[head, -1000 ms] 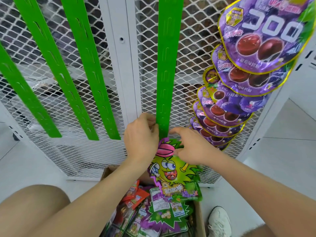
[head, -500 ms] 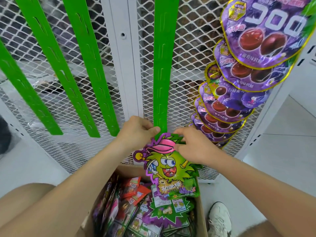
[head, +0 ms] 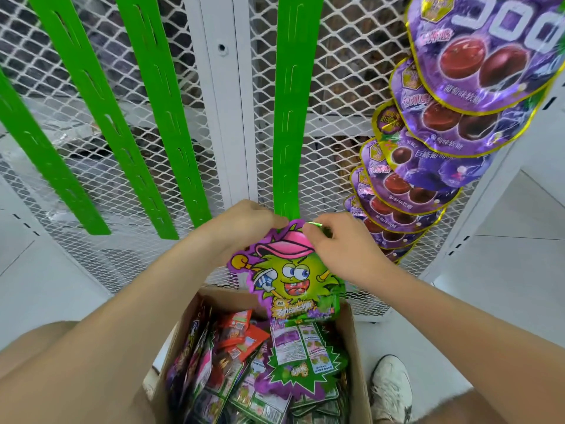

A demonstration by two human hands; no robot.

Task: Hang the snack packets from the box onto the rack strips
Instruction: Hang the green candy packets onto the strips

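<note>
Stock status: hanging is partly done. One column of purple grape packets (head: 458, 127) hangs at the right, at least seven counted; the lowest overlap too closely for a firm total.

Item in hand: one green cartoon packet (head: 290, 280), held above the box (head: 356, 347), its top edge at the lower tip of the central strip (head: 290, 117). It looks not yet hooked.

Left hand (head: 244, 228) pinches that strip tip. Right hand (head: 345, 249) pinches the packet's top.

Strips in view: four green, namely the central one and three left strips (head: 107, 117), all bare.

Remaining: one cardboard box of packets, too jumbled to count.

Also present: one white shoe (head: 391, 390) and a mesh rack panel (head: 336, 87).
</note>
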